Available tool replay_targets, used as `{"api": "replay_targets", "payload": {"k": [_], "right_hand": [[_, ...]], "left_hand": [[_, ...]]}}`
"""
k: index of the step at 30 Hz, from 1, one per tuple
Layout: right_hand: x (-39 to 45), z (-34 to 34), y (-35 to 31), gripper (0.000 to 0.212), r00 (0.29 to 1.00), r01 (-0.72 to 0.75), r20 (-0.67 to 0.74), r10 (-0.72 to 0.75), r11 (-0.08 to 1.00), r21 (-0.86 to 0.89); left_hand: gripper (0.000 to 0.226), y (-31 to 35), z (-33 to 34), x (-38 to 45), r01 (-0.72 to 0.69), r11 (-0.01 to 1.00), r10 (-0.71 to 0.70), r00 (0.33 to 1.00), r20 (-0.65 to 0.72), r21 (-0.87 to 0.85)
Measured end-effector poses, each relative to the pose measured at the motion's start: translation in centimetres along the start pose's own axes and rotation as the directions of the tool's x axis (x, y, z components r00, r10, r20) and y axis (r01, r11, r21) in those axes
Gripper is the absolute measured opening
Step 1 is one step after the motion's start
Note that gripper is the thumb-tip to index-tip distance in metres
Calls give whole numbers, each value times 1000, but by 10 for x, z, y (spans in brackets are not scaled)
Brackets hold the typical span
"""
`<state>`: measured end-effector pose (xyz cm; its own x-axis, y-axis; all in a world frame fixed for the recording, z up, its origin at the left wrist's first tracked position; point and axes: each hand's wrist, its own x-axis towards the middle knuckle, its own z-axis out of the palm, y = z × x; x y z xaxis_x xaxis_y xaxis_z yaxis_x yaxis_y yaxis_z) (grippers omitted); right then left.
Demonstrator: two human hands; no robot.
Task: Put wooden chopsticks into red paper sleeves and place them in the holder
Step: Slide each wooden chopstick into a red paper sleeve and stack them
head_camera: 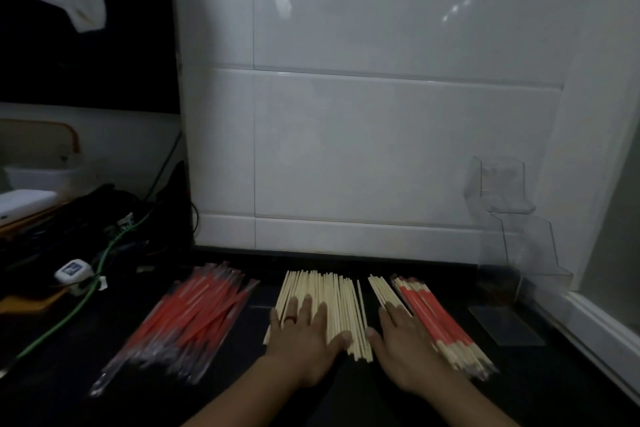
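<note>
A wide pile of bare wooden chopsticks [341, 302] lies on the dark counter in front of me. My left hand [304, 333] rests flat on its near left part, fingers straight, a ring on one finger. A heap of empty red paper sleeves [194, 312] lies to the left. On the right is a stack of sleeved chopsticks [440, 319] with wooden ends sticking out. My right hand [405, 347] lies flat beside that stack, fingers over a few loose chopsticks [381, 288]. A clear plastic holder [519, 243] stands at the right against the tiled wall.
White tiled wall [381, 132] rises straight behind the piles. Tangled cables, a green cord [100, 270] and a white plug [72, 270] clutter the left side. A flat clear plastic piece [505, 326] lies right of the sleeved stack, near a white ledge.
</note>
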<state>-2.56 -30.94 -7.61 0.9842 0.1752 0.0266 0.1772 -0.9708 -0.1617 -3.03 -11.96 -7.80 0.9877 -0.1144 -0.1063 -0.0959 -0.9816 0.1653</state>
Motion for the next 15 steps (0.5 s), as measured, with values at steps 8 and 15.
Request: {"api": "replay_targets", "payload": {"k": [8,15], "right_hand": [[12,17,-20,93,986,74,-160,-46,982,174],[5,10,-25,36,927,172,-334,-171,985,-25]], "left_hand": [[99,3,-10,1,0,990,0,1000,-3,-140],[31,-55,-55,16,131,991,-113,892,-437,10]]}}
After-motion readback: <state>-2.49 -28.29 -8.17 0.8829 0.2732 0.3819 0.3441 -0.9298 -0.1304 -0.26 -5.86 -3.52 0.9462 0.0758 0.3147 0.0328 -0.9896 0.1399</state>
